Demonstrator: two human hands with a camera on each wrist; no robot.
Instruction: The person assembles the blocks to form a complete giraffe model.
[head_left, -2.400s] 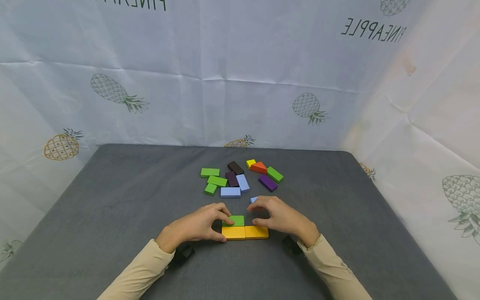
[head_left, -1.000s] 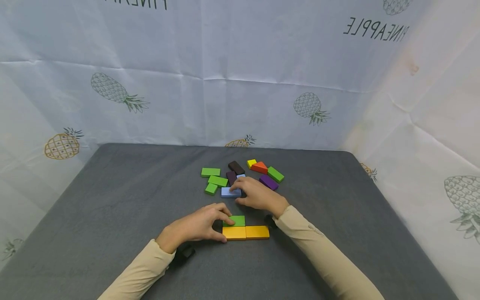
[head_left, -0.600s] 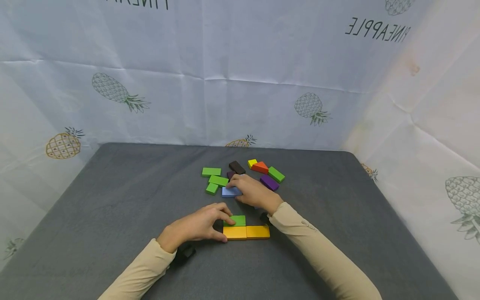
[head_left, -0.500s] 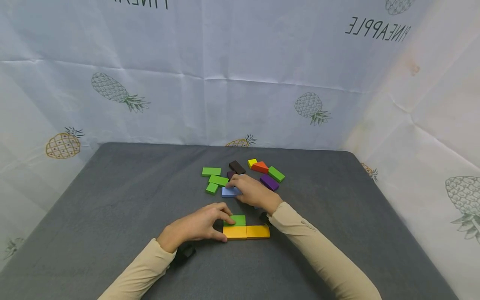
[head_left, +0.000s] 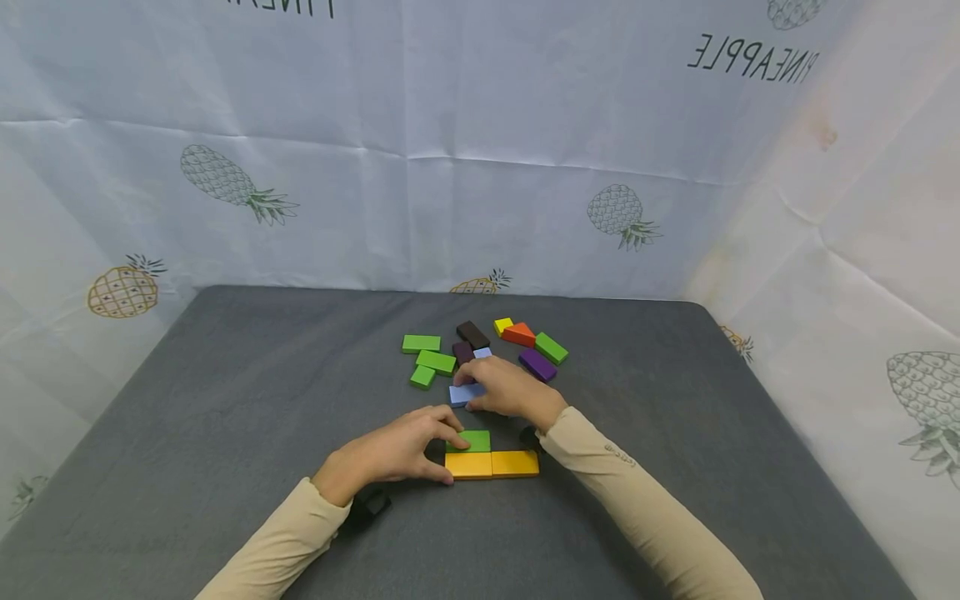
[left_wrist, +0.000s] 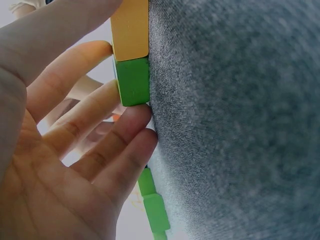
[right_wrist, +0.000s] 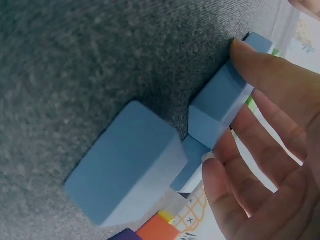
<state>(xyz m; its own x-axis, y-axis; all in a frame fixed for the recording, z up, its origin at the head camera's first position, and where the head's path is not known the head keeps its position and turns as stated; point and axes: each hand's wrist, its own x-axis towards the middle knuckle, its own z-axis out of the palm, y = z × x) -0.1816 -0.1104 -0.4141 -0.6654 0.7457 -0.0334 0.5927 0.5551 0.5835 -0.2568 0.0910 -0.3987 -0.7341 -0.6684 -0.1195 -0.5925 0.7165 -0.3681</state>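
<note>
My left hand (head_left: pixel 393 450) spans a green block (head_left: pixel 477 440) and the left (head_left: pixel 468 467) of two yellow blocks laid end to end. Its thumb is at the yellow block's near side, while the fingers reach over the green one and along its far end, as the left wrist view shows. Farther up the table, my right hand (head_left: pixel 508 387) pinches a light blue block (head_left: pixel 461 396) between thumb and fingers; its right end is hidden under the hand. In the right wrist view a second light blue block (right_wrist: pixel 130 165) lies nearby, and part of a third (right_wrist: pixel 190 165) shows behind.
Three green blocks (head_left: pixel 436 362) lie left of the right hand. Dark brown (head_left: pixel 472 335) and dark purple (head_left: pixel 462 352) blocks lie beyond it. To the right are a yellow piece (head_left: pixel 503 327), a red-orange triangle (head_left: pixel 519 335), a green block (head_left: pixel 551 348) and a purple block (head_left: pixel 537 364).
My right hand has gone from beside the yellow blocks to the light blue blocks and has drawn one slightly nearer and to the right. My left hand has stayed in place.
</note>
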